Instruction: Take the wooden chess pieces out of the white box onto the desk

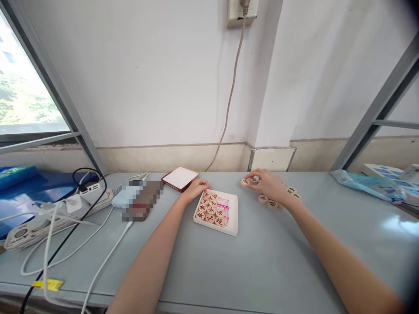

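1. Nearest the camera, our left forearm (150, 253) and right forearm (337, 255) are stretching over a grey desk (255, 266), and we are keeping our two hands well apart.
2. Our left hand (196, 190) is touching the far left corner of a shallow white box (233, 213); we are seeing its fingers bending there, but cannot tell whether they are gripping the rim.
3. Just to the right of that hand, red-marked pieces (211, 210), round and pale, are filling the left part of the box, while a pink-printed sheet (224, 205) is showing beside them.
4. Our right hand (266, 182) is curving its thumb and forefinger around loose pieces: one piece (244, 182) is lying at the fingertips and another piece (254, 179) is showing between the fingers. We cannot tell whether either is being pinched.
5. On the near side of our right hand, two more pieces (272, 203) are lying close together; further pieces (292, 190) are sitting just beyond its wrist, partly hidden.
6. Beyond our left hand and to its left, a lid (180, 176) is lying with its white face up and a dark red side showing.
7. Farther left of that hand, a pixelated dark object (147, 200) and a white power strip (36, 229) are resting among cables.
8. Well to the right of our right hand, a light-blue plastic packet (369, 186) is lying.
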`<state>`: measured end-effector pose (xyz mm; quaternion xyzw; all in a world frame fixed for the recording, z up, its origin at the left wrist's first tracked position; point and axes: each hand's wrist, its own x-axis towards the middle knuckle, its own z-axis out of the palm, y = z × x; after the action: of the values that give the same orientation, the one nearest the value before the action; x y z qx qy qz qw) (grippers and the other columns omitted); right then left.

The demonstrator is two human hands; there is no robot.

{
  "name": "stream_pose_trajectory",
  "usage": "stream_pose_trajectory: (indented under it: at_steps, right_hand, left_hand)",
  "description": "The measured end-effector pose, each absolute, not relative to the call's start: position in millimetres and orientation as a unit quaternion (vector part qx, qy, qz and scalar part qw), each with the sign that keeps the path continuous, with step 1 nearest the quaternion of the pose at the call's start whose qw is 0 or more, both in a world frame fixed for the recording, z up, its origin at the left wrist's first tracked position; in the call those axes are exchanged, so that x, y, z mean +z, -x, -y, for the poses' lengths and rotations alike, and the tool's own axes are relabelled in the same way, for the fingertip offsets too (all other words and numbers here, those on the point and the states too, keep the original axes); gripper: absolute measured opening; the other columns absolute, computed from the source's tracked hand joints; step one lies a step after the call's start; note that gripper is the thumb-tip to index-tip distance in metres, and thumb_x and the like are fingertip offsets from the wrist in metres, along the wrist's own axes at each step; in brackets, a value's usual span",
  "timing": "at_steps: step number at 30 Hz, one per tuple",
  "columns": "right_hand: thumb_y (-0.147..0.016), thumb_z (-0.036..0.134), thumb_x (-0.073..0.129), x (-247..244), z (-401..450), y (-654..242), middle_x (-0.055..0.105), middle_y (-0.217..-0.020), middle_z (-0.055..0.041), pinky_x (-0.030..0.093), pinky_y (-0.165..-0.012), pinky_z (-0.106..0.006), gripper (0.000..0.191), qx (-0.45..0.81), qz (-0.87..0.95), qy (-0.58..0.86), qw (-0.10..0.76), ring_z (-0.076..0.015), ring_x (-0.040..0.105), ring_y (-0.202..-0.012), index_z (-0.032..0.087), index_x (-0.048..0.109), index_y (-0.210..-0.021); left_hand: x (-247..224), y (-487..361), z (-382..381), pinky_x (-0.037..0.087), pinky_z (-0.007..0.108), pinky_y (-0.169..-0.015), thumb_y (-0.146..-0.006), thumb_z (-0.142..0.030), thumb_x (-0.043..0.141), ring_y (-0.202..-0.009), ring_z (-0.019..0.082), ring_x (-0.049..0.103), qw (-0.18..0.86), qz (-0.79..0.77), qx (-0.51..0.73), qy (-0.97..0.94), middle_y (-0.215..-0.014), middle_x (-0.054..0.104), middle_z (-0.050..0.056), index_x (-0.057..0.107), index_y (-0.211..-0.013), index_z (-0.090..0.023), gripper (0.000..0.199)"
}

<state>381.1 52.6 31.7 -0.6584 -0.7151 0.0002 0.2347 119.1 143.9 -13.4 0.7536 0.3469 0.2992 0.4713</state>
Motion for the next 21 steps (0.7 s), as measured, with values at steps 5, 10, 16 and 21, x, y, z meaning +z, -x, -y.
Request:
stream_pose_trajectory:
  at_steps: [5, 10, 16, 21]
  right_hand:
    - [-0.076, 0.054, 0.048, 17, -60, -409, 0.063, -0.099, -0.0048, 0.038, -0.082, -0.046, 0.031, -0.049, 0.663, 0.724, 0.183, -0.0291, 0.051, -0.099, 0.028, 0.064, -0.082]
    - [-0.077, 0.053, 0.046, 19, -60, -407, 0.061, -0.104, -0.0051, 0.035, -0.085, -0.049, 0.031, -0.031, 0.677, 0.715, 0.169, -0.0287, 0.05, -0.101, 0.03, 0.064, -0.086]
    - [-0.08, 0.048, 0.04, 20, -59, -403, 0.062, -0.098, -0.0061, 0.036, -0.082, -0.048, 0.032, -0.053, 0.687, 0.712, 0.135, -0.0293, 0.05, -0.1, 0.029, 0.065, -0.08]
    - [-0.08, 0.044, 0.04, 21, -58, -404, 0.062, -0.096, -0.0078, 0.035, -0.081, -0.049, 0.031, -0.059, 0.683, 0.716, 0.133, -0.0298, 0.05, -0.097, 0.027, 0.066, -0.08]
  left_hand:
    - [-12, -119, -142, 0.042, 0.024, -0.067, -0.059, -0.02, 0.043, -0.07, 0.014, 0.055, 0.467, -0.356, 0.297, -0.753, -0.07, 0.061, 0.003, 0.058, -0.059, -0.014, 0.015]
    - [-13, -119, -143, 0.042, 0.024, -0.067, -0.06, -0.019, 0.043, -0.071, 0.014, 0.055, 0.474, -0.351, 0.297, -0.751, -0.071, 0.061, 0.002, 0.058, -0.06, -0.014, 0.016]
    - [-14, -119, -143, 0.042, 0.025, -0.068, -0.061, -0.02, 0.043, -0.071, 0.015, 0.055, 0.472, -0.353, 0.294, -0.753, -0.072, 0.062, 0.003, 0.058, -0.06, -0.014, 0.015]
    - [-14, -119, -143, 0.041, 0.025, -0.068, -0.06, -0.02, 0.044, -0.071, 0.014, 0.055, 0.479, -0.348, 0.298, -0.749, -0.072, 0.061, 0.002, 0.058, -0.061, -0.014, 0.015]
